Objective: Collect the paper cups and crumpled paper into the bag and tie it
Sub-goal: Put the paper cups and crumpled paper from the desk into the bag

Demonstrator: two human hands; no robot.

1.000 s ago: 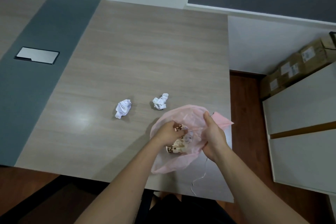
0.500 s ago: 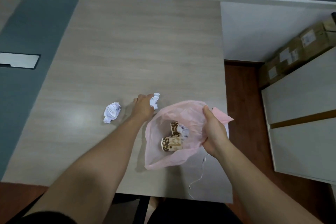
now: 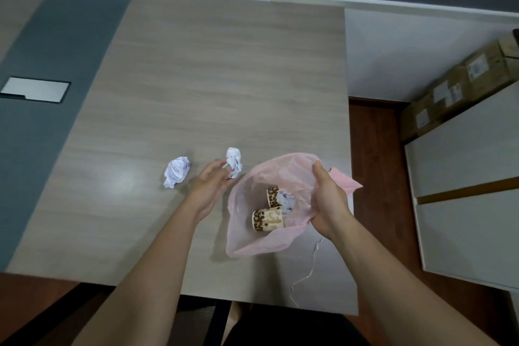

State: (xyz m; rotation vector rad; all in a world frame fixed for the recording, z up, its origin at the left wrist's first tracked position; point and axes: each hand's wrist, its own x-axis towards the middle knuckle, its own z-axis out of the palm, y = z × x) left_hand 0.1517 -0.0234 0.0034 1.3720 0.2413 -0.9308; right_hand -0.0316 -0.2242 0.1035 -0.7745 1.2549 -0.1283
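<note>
A translucent pink bag (image 3: 254,244) lies open on the wooden table (image 3: 213,87) near its front right corner. Two brown-patterned paper cups (image 3: 266,220) lie inside it, with some crumpled white paper (image 3: 288,202) beside them. My right hand (image 3: 327,199) grips the bag's right rim and holds the mouth open. My left hand (image 3: 209,184) pinches a crumpled white paper ball (image 3: 234,161) at its fingertips, just left of the bag's mouth. A second crumpled paper ball (image 3: 177,171) lies on the table further left.
A thin white string (image 3: 307,272) trails off the table's front edge by the bag. A metal cable hatch (image 3: 35,90) sits in the grey strip at left. Cardboard boxes (image 3: 460,87) and a white cabinet (image 3: 466,182) stand to the right, across a gap of dark floor.
My left hand came out of the bag, reached left to the nearer paper ball and now holds it at the fingertips. My right hand kept its grip on the bag.
</note>
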